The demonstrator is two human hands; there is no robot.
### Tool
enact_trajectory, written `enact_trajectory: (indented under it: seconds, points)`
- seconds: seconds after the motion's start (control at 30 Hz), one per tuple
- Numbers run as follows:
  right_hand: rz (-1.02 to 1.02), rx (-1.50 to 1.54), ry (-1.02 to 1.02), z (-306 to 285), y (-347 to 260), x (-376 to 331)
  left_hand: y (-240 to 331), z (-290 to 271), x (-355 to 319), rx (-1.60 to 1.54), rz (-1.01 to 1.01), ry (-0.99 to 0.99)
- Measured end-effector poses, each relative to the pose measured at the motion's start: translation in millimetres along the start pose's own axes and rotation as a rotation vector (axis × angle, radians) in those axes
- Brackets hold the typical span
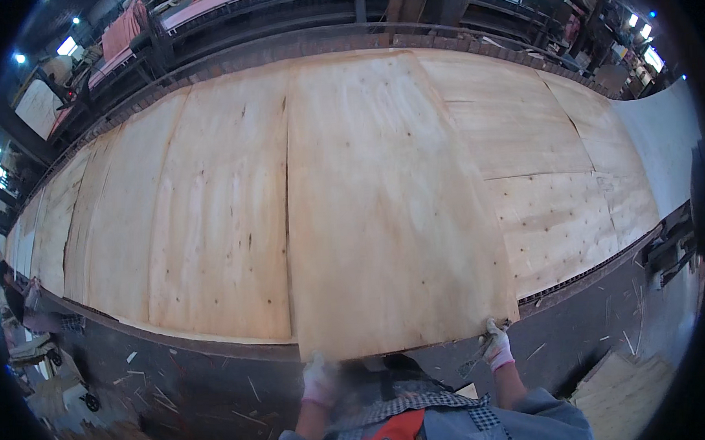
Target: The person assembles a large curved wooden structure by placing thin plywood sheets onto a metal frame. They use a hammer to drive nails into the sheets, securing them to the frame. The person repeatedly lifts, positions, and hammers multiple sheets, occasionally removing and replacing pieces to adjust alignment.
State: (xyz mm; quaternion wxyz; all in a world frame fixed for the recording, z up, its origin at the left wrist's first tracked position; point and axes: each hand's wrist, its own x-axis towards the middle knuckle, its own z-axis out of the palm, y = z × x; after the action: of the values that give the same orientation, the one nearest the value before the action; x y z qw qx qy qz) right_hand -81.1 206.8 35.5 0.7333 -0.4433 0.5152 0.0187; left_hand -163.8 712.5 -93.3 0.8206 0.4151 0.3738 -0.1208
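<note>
The sheet, pale thin wood, lies flat-looking across the counter, its near edge jutting past the rim toward the wearer. Its long axis runs from the wearer straight out to the far side, the short near edge facing the body and the far end reaching the bricklike border. The right hand, gloved, has its grip clamped on the sheet near the near right corner. The left hand, also gloved, is at the near left corner, but it is blurred, so I cannot tell whether its grip is closed or only touching. A pull by one hand more than the other could skew the sheet, and a sharp bend at the overhanging edge could split such thin wood; its right edge could also snag on the seams of the right-hand sheets, which it seems to overlap. On the left, a narrow dark gap parts it from the neighbouring sheet. Farther out, splinters lie on the floor, with a stack of boards at lower right.
</note>
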Motion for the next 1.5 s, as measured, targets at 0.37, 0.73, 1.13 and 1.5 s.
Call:
enact_trajectory:
  seconds: [0.37, 0.73, 1.13, 1.5]
  points:
    - [0.008, 0.042, -0.088, 43, -15, 29, 125, 112, -2, -0.171, -0.055, 0.385]
    - [0.075, -0.006, -0.169, 26, -15, 28, 105, 67, 9, -0.189, -0.086, 0.265]
    - [0.041, -0.089, -0.123, 30, -14, 50, 130, 89, 12, -0.064, -0.117, 0.380]
    - [0.199, -0.516, -0.391, 43, -51, 66, 129, 61, -1, 0.486, -0.146, 0.063]
